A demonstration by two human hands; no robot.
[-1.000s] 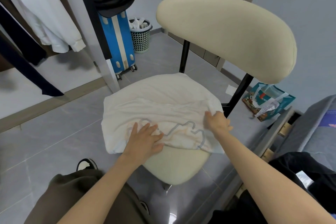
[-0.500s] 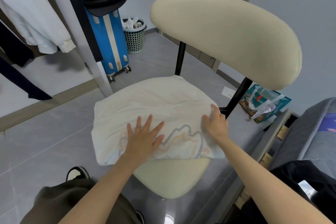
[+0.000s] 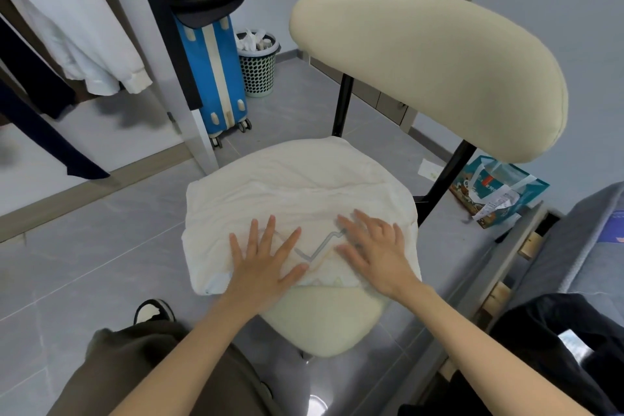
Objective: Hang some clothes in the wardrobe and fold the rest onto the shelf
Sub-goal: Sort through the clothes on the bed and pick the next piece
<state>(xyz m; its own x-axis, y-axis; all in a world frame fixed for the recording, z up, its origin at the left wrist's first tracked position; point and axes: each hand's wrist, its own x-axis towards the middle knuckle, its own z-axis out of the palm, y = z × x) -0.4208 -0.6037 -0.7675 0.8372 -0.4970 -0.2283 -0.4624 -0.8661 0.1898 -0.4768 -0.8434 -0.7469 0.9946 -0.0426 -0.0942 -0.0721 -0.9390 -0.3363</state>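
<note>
Folding step, by the look of it — left hand (image 3: pixel 266 260) and right hand (image 3: pixel 374 252) press flat, fingers spread, gripping nothing, on the cream shirt (image 3: pixel 297 199) lying on the chair seat (image 3: pixel 324 321); next, probably pinch an edge and fold across.

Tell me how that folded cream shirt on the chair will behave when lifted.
The cream shirt is wrinkled and drapes over the chair seat, so it is likely floppy and light. Lifted by one edge, it would probably unfold; both hands underneath seems safer.

Your single head camera looks steeply down, close over the chair (image 3: pixel 337 324) seat's front edge.
</note>
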